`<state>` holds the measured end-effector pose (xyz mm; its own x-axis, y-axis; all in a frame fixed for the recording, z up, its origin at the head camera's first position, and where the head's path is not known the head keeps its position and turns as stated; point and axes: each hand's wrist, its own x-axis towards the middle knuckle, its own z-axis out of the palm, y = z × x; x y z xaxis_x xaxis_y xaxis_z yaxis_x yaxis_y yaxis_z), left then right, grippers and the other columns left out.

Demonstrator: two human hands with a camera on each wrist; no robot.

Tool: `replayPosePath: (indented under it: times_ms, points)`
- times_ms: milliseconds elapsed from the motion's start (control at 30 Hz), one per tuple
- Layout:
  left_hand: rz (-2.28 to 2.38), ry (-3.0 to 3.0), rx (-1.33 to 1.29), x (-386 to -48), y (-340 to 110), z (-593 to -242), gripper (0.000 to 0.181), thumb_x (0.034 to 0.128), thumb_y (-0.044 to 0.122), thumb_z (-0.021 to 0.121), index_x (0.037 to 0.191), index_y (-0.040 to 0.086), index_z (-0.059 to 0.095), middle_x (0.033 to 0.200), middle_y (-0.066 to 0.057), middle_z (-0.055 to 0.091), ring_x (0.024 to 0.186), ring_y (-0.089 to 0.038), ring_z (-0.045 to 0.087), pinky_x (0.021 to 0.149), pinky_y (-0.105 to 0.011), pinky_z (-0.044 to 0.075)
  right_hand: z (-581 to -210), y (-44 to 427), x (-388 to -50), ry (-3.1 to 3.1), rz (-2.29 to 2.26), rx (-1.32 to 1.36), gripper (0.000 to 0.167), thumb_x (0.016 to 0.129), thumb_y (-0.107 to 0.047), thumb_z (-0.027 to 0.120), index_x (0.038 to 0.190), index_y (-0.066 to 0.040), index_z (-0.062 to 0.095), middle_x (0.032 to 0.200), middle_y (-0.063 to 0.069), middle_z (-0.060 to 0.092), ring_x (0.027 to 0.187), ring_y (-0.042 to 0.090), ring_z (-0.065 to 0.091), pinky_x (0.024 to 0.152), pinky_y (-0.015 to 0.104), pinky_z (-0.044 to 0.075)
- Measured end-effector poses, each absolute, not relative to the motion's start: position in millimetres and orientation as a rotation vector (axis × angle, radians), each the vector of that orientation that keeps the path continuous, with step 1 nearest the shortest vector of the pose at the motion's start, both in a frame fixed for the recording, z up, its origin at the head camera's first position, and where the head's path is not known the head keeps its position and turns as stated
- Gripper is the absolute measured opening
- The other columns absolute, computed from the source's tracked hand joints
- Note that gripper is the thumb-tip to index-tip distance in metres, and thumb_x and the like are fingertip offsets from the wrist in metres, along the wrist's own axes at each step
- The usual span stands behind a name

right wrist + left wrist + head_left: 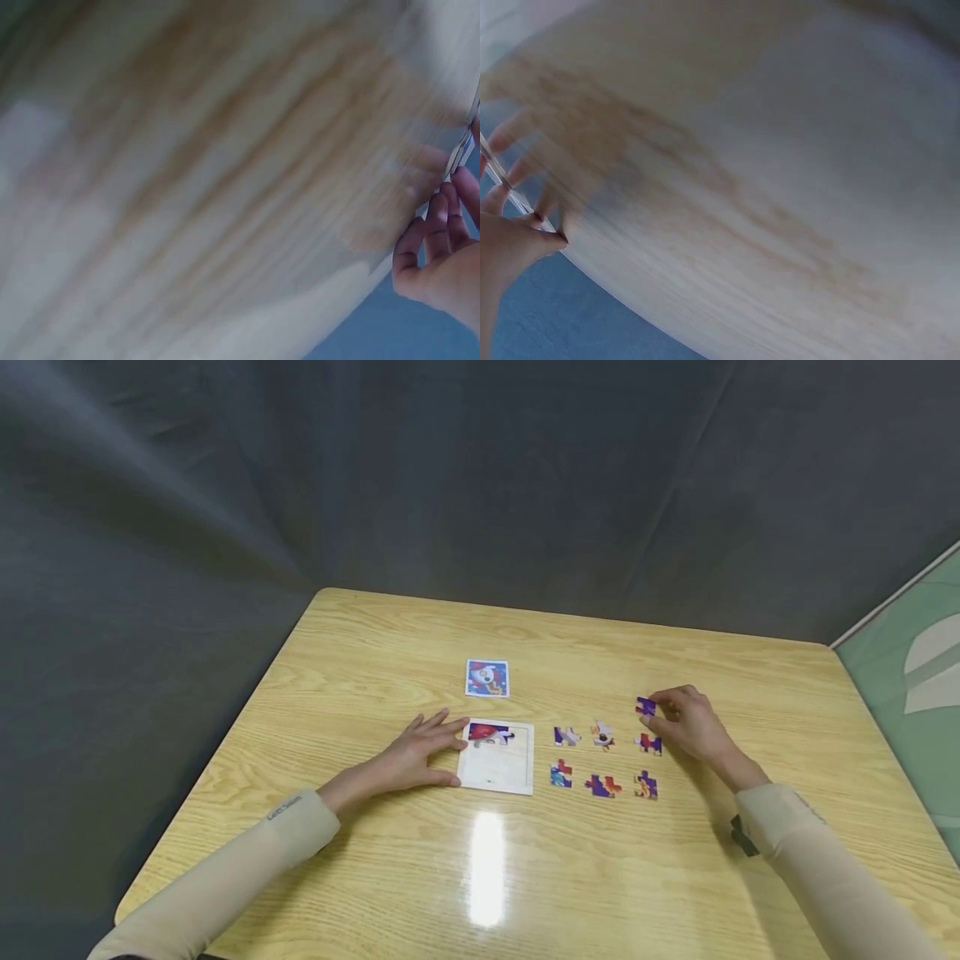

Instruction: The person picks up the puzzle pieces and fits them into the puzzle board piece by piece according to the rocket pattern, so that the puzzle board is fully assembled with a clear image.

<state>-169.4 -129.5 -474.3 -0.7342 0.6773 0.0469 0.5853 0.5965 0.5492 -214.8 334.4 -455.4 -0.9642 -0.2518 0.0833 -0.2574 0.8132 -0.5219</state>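
Observation:
In the head view, a white puzzle tray (497, 768) lies on the table with joined pieces (489, 733) of a red and white picture in its upper left. My left hand (412, 756), fingers spread, rests along the tray's left edge; the left wrist view shows that hand (517, 240) low on the table. Off to the right, my right hand (693, 724) pinches a purple puzzle piece (646, 706) between thumb and fingertips. Just below it lies a red and purple piece (649, 744). In the right wrist view the curled fingers (435, 229) meet a thin edge.
Several loose pieces lie in rows right of the tray, among them a grey-purple piece (567, 737), a white one (602, 734), a blue-red one (561, 773), a purple-orange one (603, 786) and another (646, 785). A rocket picture card (487, 678) sits beyond the tray.

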Motion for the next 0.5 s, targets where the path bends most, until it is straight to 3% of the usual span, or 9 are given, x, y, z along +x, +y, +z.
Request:
replayPosePath:
  times_ms: [167, 500]
  points:
    - [0.827, 2.652, 1.057, -169.2, -130.0, -473.1, 0.053, 0.082, 0.043, 0.073, 0.125, 0.014, 0.061, 0.156, -0.005, 0.03, 0.146, -0.035, 0.013, 0.114, -0.062, 0.004, -452.1, 329.4, -212.8, -3.019, 0.79, 0.398, 0.045, 0.093, -0.027, 0.066, 0.116, 0.011, 0.057, 0.112, 0.026, 0.051, 0.099, 0.038, 0.048, 0.084, 0.056, 0.046]
    - [0.824, 2.663, 1.082, -168.3, -129.4, -473.3, 0.052, 0.0821, 0.041, 0.074, 0.123, 0.013, 0.062, 0.155, -0.007, 0.032, 0.145, -0.037, 0.015, 0.113, -0.064, 0.005, -454.0, 326.0, -211.7, -2.845, 0.598, 0.583, 0.037, 0.082, -0.016, 0.076, 0.101, 0.012, 0.063, 0.093, 0.022, 0.061, 0.082, 0.033, 0.058, 0.069, 0.048, 0.053]
